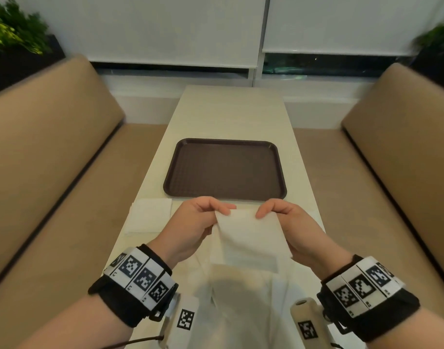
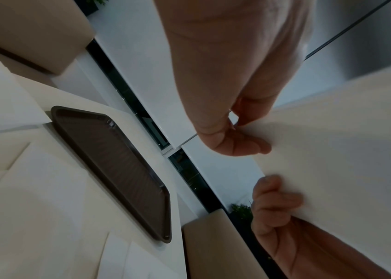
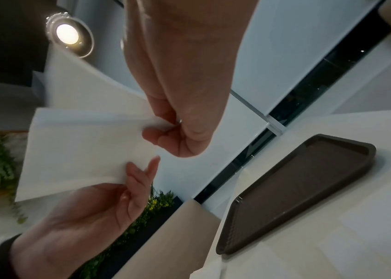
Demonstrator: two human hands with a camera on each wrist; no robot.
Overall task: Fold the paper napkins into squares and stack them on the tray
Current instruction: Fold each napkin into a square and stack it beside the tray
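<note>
I hold a white paper napkin (image 1: 248,238) up above the near end of the table, its far edge lifted. My left hand (image 1: 203,217) pinches its far left corner and my right hand (image 1: 279,215) pinches its far right corner. The left wrist view shows the napkin (image 2: 345,151) as a pale sheet with the left hand (image 2: 235,139) at its edge. In the right wrist view the napkin (image 3: 82,147) hangs between the right hand (image 3: 173,136) and the other hand below. The dark brown tray (image 1: 224,170) lies flat just beyond my hands with nothing on it.
More white napkins (image 1: 150,217) lie on the cream table (image 1: 231,114) to the left of my hands, near its left edge. Tan bench seats (image 1: 52,152) flank the table on both sides. Window blinds and plants stand behind.
</note>
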